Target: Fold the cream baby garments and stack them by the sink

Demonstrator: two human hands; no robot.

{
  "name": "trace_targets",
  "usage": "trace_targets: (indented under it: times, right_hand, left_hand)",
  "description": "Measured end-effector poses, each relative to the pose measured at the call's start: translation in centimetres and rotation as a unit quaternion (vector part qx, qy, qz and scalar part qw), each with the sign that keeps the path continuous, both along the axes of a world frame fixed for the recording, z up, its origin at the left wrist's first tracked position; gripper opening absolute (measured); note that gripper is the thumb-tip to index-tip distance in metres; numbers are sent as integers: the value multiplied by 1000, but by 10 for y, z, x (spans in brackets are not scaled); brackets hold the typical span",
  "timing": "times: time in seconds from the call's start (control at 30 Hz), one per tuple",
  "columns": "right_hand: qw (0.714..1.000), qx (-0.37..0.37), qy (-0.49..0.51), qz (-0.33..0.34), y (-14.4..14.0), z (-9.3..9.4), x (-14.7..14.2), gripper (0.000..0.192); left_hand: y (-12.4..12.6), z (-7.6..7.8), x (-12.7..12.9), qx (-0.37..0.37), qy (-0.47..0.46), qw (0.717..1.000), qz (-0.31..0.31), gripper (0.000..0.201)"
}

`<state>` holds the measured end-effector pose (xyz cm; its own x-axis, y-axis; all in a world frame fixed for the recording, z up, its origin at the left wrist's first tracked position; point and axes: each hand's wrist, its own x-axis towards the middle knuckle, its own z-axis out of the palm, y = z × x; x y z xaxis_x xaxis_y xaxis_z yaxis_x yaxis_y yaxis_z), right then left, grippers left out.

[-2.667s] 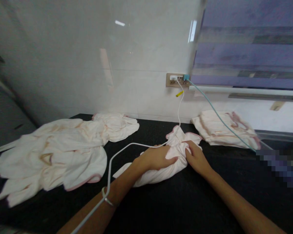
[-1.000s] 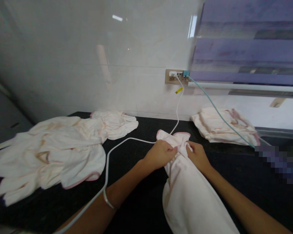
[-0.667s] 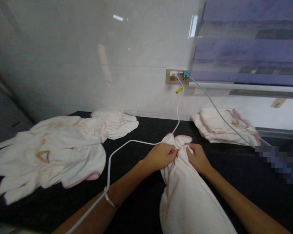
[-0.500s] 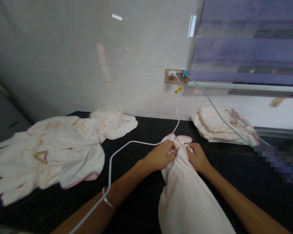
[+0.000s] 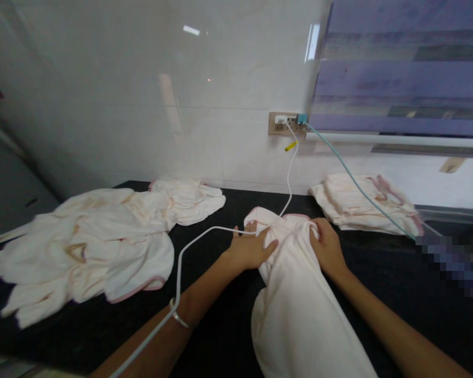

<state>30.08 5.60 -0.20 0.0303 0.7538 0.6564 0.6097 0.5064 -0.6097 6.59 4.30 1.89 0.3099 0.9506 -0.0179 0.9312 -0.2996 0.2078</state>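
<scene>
A cream cloth with pink edging (image 5: 299, 294) lies on the black counter in front of me and runs out of the bottom of the view. My left hand (image 5: 250, 249) rests on its upper left part, fingers spread and flattened against the fabric. At the upper right edge, my right hand (image 5: 328, 247) pinches the same cloth between thumb and fingers; the fingertips are partly hidden in folds. A white cable (image 5: 199, 231) crosses over my left forearm and passes across the cloth's top.
Rumpled cream cloths with pink trim (image 5: 122, 247) cover the counter's left side. A folded cream stack (image 5: 364, 202) sits at the back right, crossed by a teal cable (image 5: 342, 165). Both cables plug into a wall socket (image 5: 287, 123). A dark counter (image 5: 220, 315) lies beneath everything.
The bunched top of the cloth has spread wider. My left hand has let go of its pinch, opened and shifted left; my right hand has moved slightly right and away.
</scene>
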Motion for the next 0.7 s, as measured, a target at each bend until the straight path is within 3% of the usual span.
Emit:
trace_targets:
  times: [0.23,0.37,0.53,0.63,0.7]
  right_hand:
    - [996,-8,11,-86,6,0,14,30]
    - [995,-76,22,-56,4,1,14,34]
    - [991,-86,94,-37,1,0,6,42]
    - [987,-117,105,-43,0,0,1,45]
    - [985,-142,95,-4,-1,0,-1,48]
  left_hand:
    - [26,7,-26,-42,45,986,158,90]
    - [34,5,-33,-13,33,981,190,83]
    - [35,2,-30,112,13,986,125,51]
    - [37,-1,-26,162,-59,985,28,55]
    - [38,-3,-20,172,-115,977,-55,56]
